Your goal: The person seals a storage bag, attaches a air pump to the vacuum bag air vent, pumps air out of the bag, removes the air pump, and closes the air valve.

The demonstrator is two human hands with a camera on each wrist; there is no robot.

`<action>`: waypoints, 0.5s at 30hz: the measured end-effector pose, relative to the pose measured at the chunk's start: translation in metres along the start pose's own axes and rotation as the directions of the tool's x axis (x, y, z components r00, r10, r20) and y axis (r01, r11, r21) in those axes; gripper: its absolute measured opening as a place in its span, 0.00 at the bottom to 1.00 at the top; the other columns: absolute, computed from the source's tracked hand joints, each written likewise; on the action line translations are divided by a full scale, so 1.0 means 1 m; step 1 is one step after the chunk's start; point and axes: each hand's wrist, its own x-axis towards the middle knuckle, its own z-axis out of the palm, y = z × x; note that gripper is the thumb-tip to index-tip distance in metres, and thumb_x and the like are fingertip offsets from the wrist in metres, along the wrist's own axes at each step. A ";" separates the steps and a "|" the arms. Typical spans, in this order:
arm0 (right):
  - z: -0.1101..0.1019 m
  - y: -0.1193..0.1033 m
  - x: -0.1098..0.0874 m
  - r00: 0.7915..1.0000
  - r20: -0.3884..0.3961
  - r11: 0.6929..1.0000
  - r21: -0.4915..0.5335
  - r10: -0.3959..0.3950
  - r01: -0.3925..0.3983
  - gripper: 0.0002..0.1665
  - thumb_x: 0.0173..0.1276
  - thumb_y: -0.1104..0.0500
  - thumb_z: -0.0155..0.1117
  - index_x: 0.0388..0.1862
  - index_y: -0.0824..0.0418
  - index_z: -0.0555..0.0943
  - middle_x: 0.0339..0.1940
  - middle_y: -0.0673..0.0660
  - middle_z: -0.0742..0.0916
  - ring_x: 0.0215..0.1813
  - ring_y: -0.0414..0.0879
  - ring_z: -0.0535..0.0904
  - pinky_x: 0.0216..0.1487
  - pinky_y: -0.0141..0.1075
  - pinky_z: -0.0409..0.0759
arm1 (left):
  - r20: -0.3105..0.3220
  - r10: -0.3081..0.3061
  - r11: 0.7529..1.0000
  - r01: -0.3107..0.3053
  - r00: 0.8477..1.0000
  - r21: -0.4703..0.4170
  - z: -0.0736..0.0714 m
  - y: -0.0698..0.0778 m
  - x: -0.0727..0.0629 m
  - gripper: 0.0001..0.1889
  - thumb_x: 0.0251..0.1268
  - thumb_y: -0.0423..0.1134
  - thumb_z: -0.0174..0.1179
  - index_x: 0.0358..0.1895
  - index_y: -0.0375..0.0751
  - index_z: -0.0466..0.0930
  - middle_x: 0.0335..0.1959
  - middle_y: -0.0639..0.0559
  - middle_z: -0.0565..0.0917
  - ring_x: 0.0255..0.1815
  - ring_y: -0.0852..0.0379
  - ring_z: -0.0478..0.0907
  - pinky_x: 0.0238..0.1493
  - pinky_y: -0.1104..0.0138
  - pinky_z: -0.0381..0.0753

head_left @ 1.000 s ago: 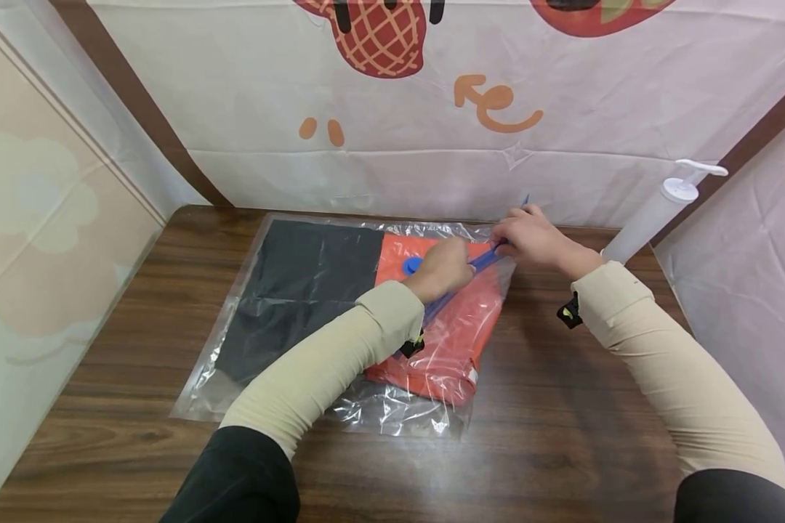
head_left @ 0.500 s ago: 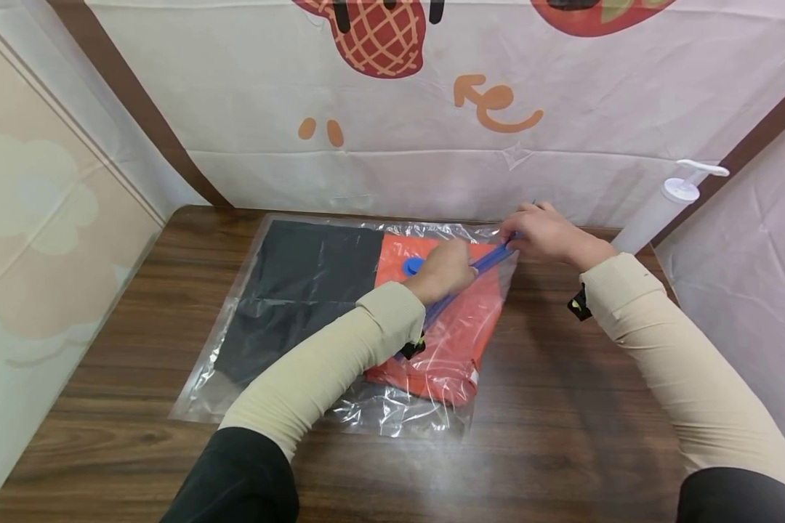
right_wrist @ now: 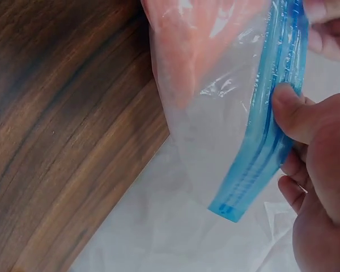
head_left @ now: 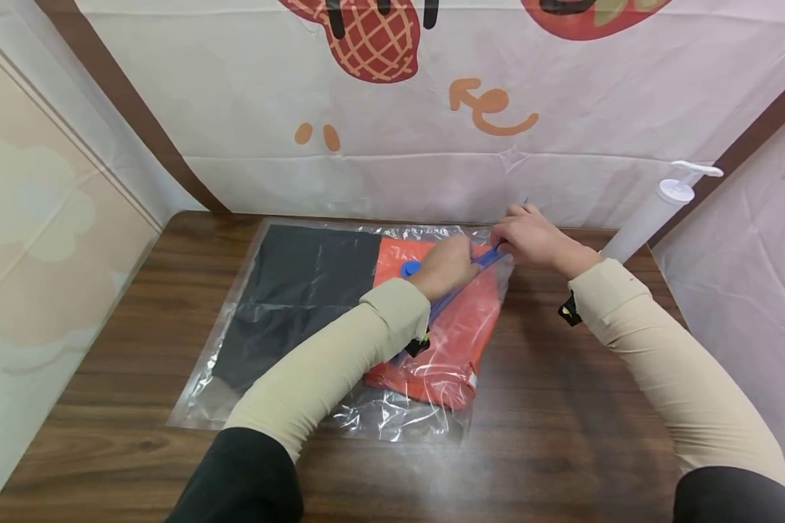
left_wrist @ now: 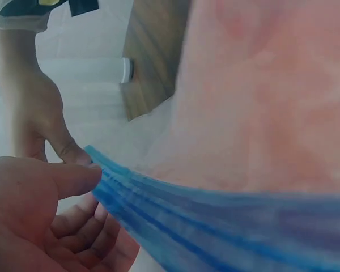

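Note:
A clear plastic vacuum storage bag (head_left: pixel 196 407) lies on the table, with folded dark fabric (head_left: pixel 307 276) and orange-red fabric (head_left: pixel 464 341) inside. Beside my left hand shows its round blue valve (head_left: pixel 410 269). A blue zip strip (right_wrist: pixel 255 153) edges the bag's opening, which is folded over the orange fabric. My left hand (head_left: pixel 448 267) pinches this strip partway along, thumb on top in the left wrist view. Closer to the strip's far end, my right hand (head_left: pixel 530 238) pinches it between thumb and fingers; the strip's tip sticks out past the hand in the right wrist view.
A white hand pump (head_left: pixel 644 218) with a handle stands at the table's back right, partly behind my right wrist. Printed cloth (head_left: pixel 392 181) hangs along the back and sides of the wooden table (head_left: pixel 562 428).
My right hand slides outward along the zip strip, then comes back toward my left hand. The left hand stays at nearly the same spot on the strip. The head view tilts slightly.

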 end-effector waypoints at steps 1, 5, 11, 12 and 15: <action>0.000 0.000 0.000 1.000 0.002 1.000 -0.001 0.001 -0.001 0.08 0.61 0.69 0.73 0.31 0.59 0.83 0.32 0.53 0.87 0.39 0.53 0.70 0.43 0.49 0.64 | -0.006 -0.001 1.000 0.001 1.000 -0.002 0.000 0.002 0.002 0.18 0.69 0.39 0.65 0.21 0.45 0.70 0.17 0.57 0.67 0.21 0.59 0.65 0.21 0.69 0.62; -0.001 -0.001 0.000 1.000 0.009 1.000 0.007 0.023 -0.023 0.07 0.62 0.68 0.73 0.32 0.58 0.84 0.32 0.52 0.87 0.39 0.51 0.70 0.44 0.48 0.64 | -0.025 -0.019 1.000 0.020 1.000 0.006 0.002 0.007 0.012 0.24 0.69 0.43 0.67 0.19 0.47 0.64 0.17 0.58 0.62 0.21 0.60 0.63 0.21 0.68 0.59; -0.009 -0.001 -0.001 0.998 0.036 0.998 0.037 0.047 -0.048 0.07 0.61 0.68 0.74 0.34 0.57 0.85 0.34 0.51 0.88 0.43 0.52 0.73 0.48 0.51 0.64 | -0.035 0.010 0.999 -0.008 0.999 0.044 0.006 0.006 0.019 0.18 0.72 0.39 0.63 0.22 0.46 0.68 0.20 0.56 0.68 0.24 0.59 0.68 0.25 0.68 0.66; -0.011 0.000 -0.001 0.998 0.040 0.998 0.037 0.052 -0.054 0.08 0.60 0.68 0.74 0.34 0.56 0.86 0.35 0.51 0.88 0.45 0.52 0.74 0.50 0.52 0.65 | -0.032 0.020 0.999 -0.019 0.999 0.046 0.007 0.006 0.019 0.18 0.72 0.38 0.62 0.22 0.46 0.69 0.21 0.56 0.69 0.24 0.58 0.68 0.25 0.67 0.67; -0.015 0.003 0.000 0.998 0.044 0.999 0.015 0.049 -0.050 0.09 0.60 0.68 0.74 0.33 0.55 0.86 0.37 0.52 0.88 0.49 0.54 0.75 0.57 0.57 0.64 | -0.026 0.046 0.998 -0.044 0.999 0.053 0.007 0.006 0.017 0.16 0.72 0.36 0.59 0.22 0.46 0.69 0.22 0.55 0.70 0.25 0.57 0.68 0.26 0.67 0.69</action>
